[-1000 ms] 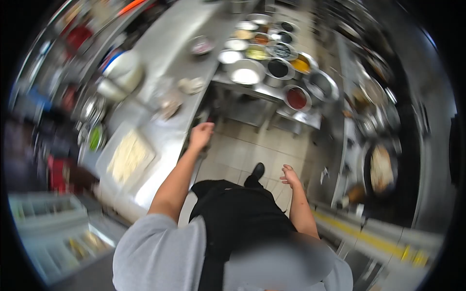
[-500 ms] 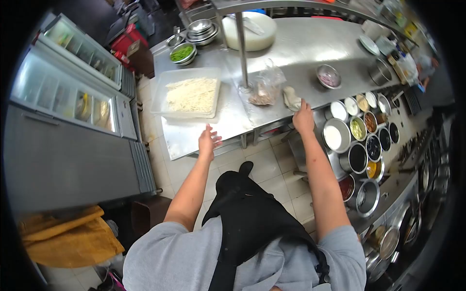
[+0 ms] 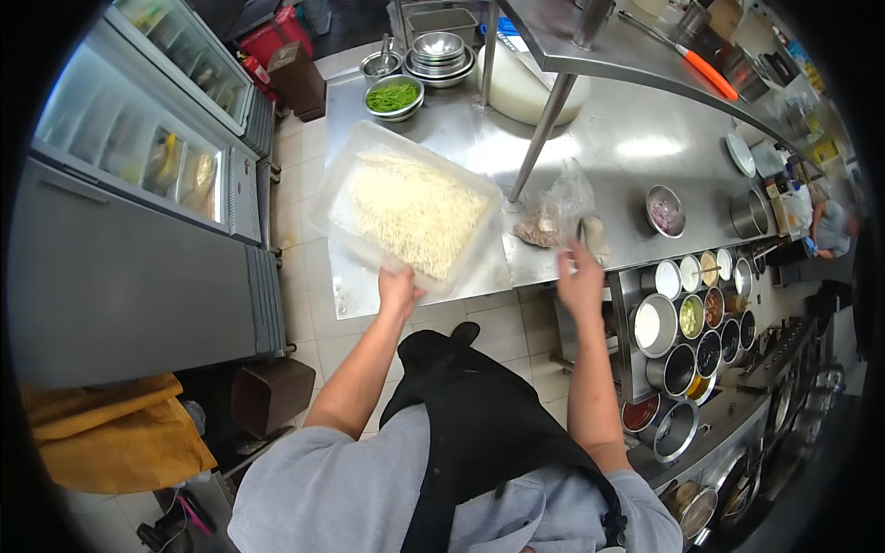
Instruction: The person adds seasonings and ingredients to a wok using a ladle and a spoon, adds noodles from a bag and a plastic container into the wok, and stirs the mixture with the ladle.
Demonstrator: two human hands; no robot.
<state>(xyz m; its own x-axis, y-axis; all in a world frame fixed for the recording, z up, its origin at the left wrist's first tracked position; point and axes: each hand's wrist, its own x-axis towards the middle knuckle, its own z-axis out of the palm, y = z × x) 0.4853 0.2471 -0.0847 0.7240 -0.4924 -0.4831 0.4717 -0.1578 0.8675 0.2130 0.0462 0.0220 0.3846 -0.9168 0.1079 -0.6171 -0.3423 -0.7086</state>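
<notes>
My left hand (image 3: 398, 293) grips the near edge of a translucent plastic tub (image 3: 334, 214), fingers closed on its rim. A heap of pale, thin shreds (image 3: 419, 212) fills the tub, which sits at an angle on the steel table. My right hand (image 3: 581, 281) is over the table's front edge, beside a crumpled whitish cloth (image 3: 595, 243). Blur on its fingers hides whether they hold anything. Just left of that hand lies a clear plastic bag (image 3: 544, 226) with brownish pieces inside.
Behind the tub stand a bowl of green strips (image 3: 394, 96) and stacked steel bowls (image 3: 439, 61). A post (image 3: 546, 134) carries an overhead shelf (image 3: 636, 55). Pots of sauces and ingredients (image 3: 687, 332) line the right. Another person (image 3: 831, 229) is at far right.
My left hand has moved from short of the tub onto its near edge, and the tub has turned on the table. My right hand has come off the cloth's edge. The view has shifted.
</notes>
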